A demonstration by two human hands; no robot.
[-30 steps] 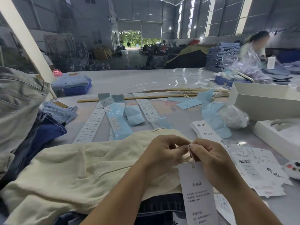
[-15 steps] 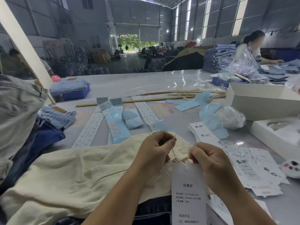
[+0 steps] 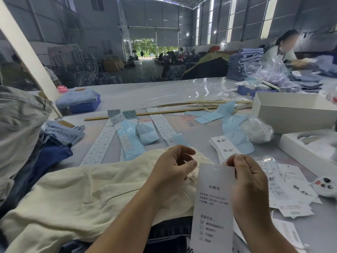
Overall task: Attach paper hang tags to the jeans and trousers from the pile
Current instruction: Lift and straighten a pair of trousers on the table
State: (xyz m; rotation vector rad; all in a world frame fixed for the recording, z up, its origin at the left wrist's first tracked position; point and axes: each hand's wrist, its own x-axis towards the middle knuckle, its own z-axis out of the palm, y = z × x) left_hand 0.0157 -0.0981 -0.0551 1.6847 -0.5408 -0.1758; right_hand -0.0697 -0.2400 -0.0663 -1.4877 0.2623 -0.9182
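Left hand [image 3: 173, 172] pinches at cream cotton trousers [image 3: 76, 194] lying near on the desk; right hand [image 3: 248, 183] pinches the white paper hang tag's [image 3: 213, 207] string. Slack string may slip free.

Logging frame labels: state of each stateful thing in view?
left hand: fingers curled, on cream trousers
right hand: pinching string above hang tag
hang tag: hanging, printed side up
cream trousers: spread flat
white box: open
spare tags: stacked
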